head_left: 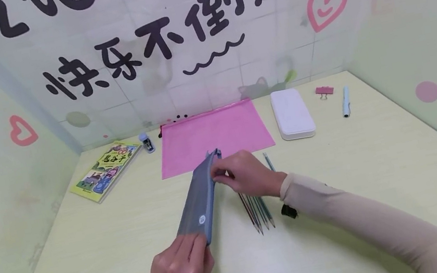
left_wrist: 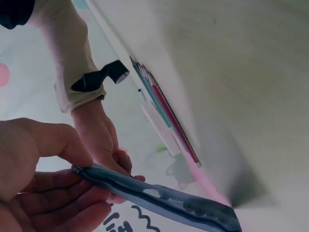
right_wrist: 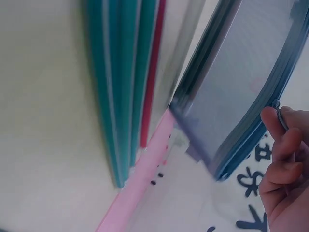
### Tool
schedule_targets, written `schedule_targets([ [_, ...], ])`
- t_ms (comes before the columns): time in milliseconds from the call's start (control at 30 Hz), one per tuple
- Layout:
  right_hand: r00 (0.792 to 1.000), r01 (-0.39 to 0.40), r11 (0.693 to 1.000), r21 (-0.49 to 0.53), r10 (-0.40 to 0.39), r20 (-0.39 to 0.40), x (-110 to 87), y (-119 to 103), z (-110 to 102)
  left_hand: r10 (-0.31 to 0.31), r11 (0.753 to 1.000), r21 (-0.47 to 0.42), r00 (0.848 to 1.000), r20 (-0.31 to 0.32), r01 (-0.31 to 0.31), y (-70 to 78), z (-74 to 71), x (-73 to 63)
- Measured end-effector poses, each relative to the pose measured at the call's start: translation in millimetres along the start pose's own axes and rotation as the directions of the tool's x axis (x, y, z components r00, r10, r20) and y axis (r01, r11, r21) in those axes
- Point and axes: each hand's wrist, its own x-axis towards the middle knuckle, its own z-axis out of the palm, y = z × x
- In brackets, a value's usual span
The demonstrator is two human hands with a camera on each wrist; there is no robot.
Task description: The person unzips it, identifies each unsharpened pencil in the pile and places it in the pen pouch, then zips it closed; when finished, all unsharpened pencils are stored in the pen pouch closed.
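A slim blue-grey zip pouch [head_left: 195, 204] with a see-through side is held up on edge over the table. My left hand [head_left: 180, 266] grips its near end, thumb on top and fingers beneath in the left wrist view. Near the far end of the zip, my right hand [head_left: 252, 174] pinches the small metal zip pull [right_wrist: 281, 118] between thumb and forefinger. Several pencils [head_left: 259, 214], mostly teal and one red, lie side by side on the table below my right hand, tips toward me. That hand hides part of them.
Behind the pouch lies a pink zip folder [head_left: 213, 132]. Right of it are a white case [head_left: 294, 116], a pink binder clip [head_left: 324, 90] and a light blue pen [head_left: 345, 99]. A yellow comic book [head_left: 108, 170] and a small blue-capped bottle [head_left: 147, 142] are at the left.
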Motion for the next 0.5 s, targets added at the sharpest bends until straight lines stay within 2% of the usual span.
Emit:
schedule_targets([
  [200,0.996,-0.072,0.996,-0.056,0.069,-0.058,8.5,28.2,-4.5,0.002,1.000,0.016,1.000,0.018,-0.003,-2.4,-6.2,-15.6],
  [367,0.986,-0.151,0.988,0.019,0.152,-0.069,8.4,39.9,-7.6,0.039,0.997,0.061,0.999,-0.027,-0.037,-9.5,-5.1,-28.6],
  [433,0.979,-0.199,0.976,0.087,0.202,-0.026,8.0,39.7,-8.1,0.020,0.997,0.074,1.000,0.004,-0.020,-13.7,-6.0,-32.1],
  [500,0.963,-0.269,0.949,0.165,0.265,0.043,7.7,38.0,-8.7,-0.038,0.995,0.096,0.996,0.081,0.030,-19.1,-8.8,-36.1],
])
